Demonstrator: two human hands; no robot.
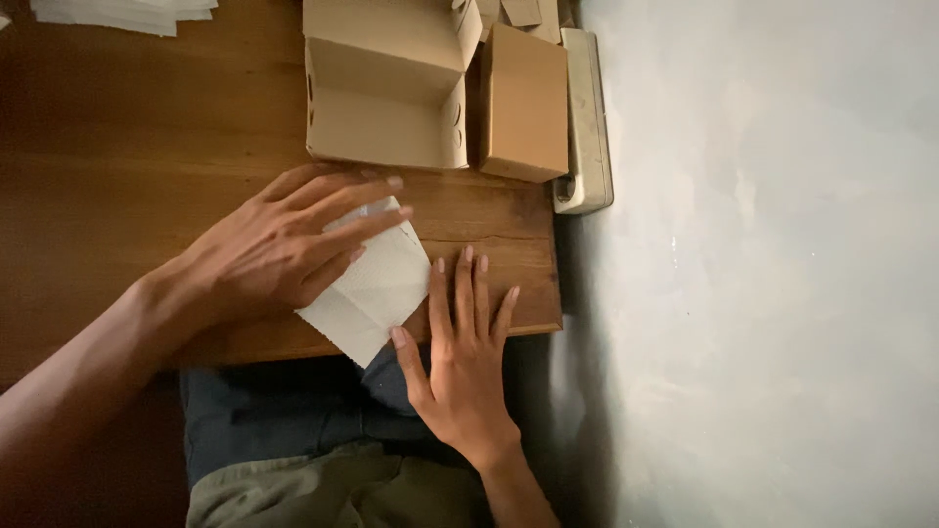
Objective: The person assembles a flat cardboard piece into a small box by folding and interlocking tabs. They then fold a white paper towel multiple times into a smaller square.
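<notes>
A big part of the white paper [377, 293] is hidden under the left hand [279, 249], so its whole shape is hard to see. The paper looks folded, and it lies in the middle of the picture near the front edge of the brown wooden table [127, 147]. Its long side runs on a slant, from the upper right down to the lower left, and its lowest corner sticks out a little past the table edge. The left hand lies flat and open on the paper, with the fingers stretched out toward the upper right. It presses down and grips nothing. The right hand [465, 357] is flat and open too, with its fingers spread on the bare wood just to the right of the paper. Its thumb touches the paper's lower edge. At the top middle of the picture stands an open cardboard box [386, 108] with its lid up. Just to its right is a closed cardboard box [523, 103]. Both boxes are cut off at the top of the picture. A pale flat thing [587, 127] sits between the closed box and the grey wall [763, 264]; I cannot tell what it is. More white sheets [127, 12] peek in at the upper left, mostly cut off. Nothing lies between the hands and the boxes.
</notes>
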